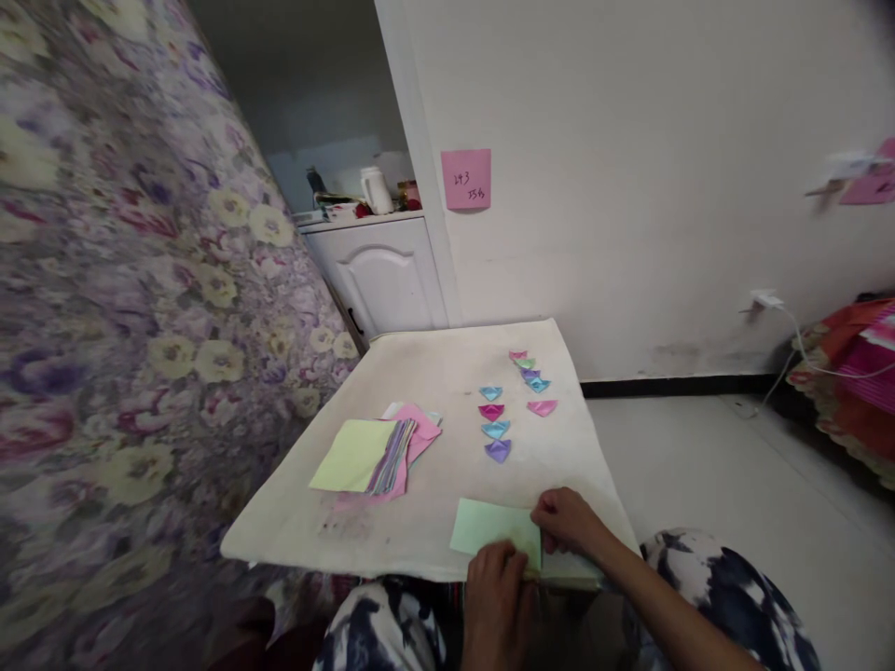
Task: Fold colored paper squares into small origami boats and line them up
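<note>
A pale green sheet of paper (486,525) lies near the table's front edge, apparently folded into a rectangle. My left hand (495,582) presses on its front edge with bent fingers held together. At the sheet's right edge, my right hand (568,520) is closed in a pinch on the paper; its fingertips are partly hidden. Beyond my hands, several small folded paper pieces, such as a purple one (499,451) and a pink one (542,408), lie in two rows. To the left sits a stack of coloured paper (353,455), pale yellow on top.
The table (447,363) has a cream cover and meets the white wall (615,214). A floral curtain (174,308) hangs at the left, beside a white cabinet (381,270) with a white jug (378,191) on it. A pink note (466,179) is stuck to the wall.
</note>
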`<action>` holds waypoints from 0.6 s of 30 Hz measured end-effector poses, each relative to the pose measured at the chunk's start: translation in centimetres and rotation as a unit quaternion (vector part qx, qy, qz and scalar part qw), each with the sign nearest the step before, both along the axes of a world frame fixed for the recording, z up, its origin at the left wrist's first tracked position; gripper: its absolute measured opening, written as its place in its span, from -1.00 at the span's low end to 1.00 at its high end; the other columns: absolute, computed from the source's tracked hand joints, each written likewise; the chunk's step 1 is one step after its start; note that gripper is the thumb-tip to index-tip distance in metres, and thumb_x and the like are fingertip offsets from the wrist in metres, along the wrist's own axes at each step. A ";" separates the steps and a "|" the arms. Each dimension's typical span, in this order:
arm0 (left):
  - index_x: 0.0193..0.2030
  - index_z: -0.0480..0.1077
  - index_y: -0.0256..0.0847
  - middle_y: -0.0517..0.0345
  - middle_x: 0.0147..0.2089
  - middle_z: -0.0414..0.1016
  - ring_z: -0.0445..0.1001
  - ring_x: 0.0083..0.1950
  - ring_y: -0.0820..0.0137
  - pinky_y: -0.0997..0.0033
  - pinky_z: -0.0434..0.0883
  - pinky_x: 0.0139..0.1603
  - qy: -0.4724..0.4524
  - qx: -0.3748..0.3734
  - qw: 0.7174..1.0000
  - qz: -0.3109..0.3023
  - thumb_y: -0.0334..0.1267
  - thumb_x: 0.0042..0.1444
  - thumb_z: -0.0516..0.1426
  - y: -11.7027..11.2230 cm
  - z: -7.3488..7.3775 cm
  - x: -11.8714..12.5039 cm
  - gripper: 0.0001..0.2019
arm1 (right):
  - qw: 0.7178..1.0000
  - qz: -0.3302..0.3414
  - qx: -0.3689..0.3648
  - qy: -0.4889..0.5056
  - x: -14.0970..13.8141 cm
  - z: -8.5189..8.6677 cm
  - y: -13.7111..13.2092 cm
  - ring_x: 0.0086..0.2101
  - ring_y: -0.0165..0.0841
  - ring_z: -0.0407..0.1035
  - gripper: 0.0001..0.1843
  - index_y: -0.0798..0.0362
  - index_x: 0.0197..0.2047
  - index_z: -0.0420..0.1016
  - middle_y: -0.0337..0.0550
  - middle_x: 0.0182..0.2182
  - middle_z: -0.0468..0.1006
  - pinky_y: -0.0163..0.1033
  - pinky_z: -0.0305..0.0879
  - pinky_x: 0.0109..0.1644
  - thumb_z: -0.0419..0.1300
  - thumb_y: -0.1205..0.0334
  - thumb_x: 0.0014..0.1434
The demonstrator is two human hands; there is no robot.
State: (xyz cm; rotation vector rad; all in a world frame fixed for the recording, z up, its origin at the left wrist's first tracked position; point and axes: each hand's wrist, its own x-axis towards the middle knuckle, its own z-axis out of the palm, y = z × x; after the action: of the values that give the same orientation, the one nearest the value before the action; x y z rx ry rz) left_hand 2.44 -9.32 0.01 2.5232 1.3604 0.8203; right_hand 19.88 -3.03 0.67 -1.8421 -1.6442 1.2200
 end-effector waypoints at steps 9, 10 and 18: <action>-0.07 0.35 -0.20 -0.05 -0.07 0.41 0.38 -0.05 0.21 0.15 0.37 -0.07 -0.015 -0.019 1.000 0.008 -0.49 0.07 0.06 -0.5 -0.6 -0.6 -0.72 | 1.000 0.010 -0.006 0.011 0.4 0.4 -0.1 -0.74 -0.50 0.24 -0.73 0.10 -0.62 0.41 -0.22 -0.72 0.51 -0.45 0.09 -0.61 0.02 0.29 0.03; -0.07 0.35 -0.21 -0.05 -0.07 0.41 0.38 -0.05 0.21 0.15 0.37 -0.07 -0.017 -0.022 1.000 0.011 -0.49 0.07 0.06 -0.5 -0.7 -0.6 -0.72 | 1.000 0.010 -0.006 0.009 0.4 0.4 -0.1 -0.74 -0.50 0.23 -0.73 0.10 -0.63 0.40 -0.22 -0.73 0.51 -0.45 0.09 -0.61 0.02 0.29 0.03; -0.13 0.38 -0.17 0.02 -0.13 0.43 0.36 -0.13 0.20 0.18 0.35 -0.14 0.016 -0.058 0.997 0.053 -0.46 -0.03 0.13 0.5 0.8 0.8 -0.71 | 1.000 0.014 0.000 0.003 0.2 0.6 -0.2 -0.74 -0.48 0.26 -0.74 0.09 -0.61 0.41 -0.20 -0.72 0.52 -0.45 0.10 -0.61 0.00 0.29 0.02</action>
State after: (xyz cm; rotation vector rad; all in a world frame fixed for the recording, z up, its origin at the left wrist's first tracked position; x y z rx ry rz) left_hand 3.25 -8.85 0.77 2.4052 1.5161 0.6991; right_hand 20.12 -3.24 1.27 -1.8192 -1.6723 1.2367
